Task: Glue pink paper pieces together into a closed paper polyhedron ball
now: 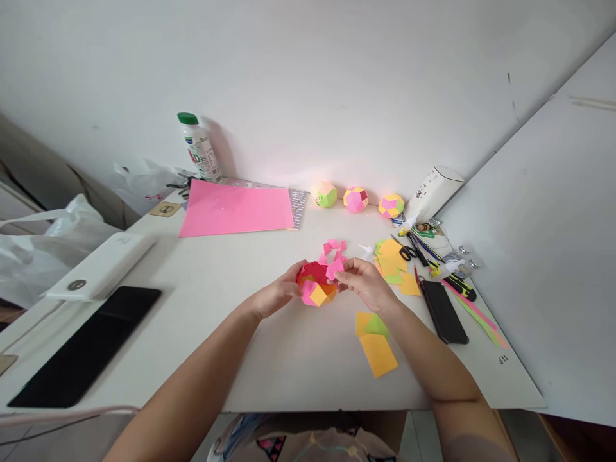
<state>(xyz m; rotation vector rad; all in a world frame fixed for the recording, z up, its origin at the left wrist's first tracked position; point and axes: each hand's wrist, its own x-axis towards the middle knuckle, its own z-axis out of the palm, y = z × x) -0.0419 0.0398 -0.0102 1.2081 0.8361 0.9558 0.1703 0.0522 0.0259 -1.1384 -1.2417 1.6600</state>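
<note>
Between my hands is a partly built paper ball (309, 292) of pink, red and orange folded faces, its hollow side facing up. My left hand (280, 292) grips its left rim with thumb and fingers. My right hand (364, 282) pinches a small pink folded paper piece (334, 269) at the ball's right edge; whether the two are joined I cannot tell. Just behind lie several more pink folded pieces (334, 246). Close to my right wrist are orange and green paper squares (378, 355).
Three finished paper balls (355, 200) stand along the wall. Pink sheets (238, 208) and a bottle (202, 151) sit back left. A black tablet (86, 346) and white power bank (99, 266) lie left. Rightward are sticky notes (391, 256), scissors (409, 253), a phone (443, 311) and a cutter (461, 286).
</note>
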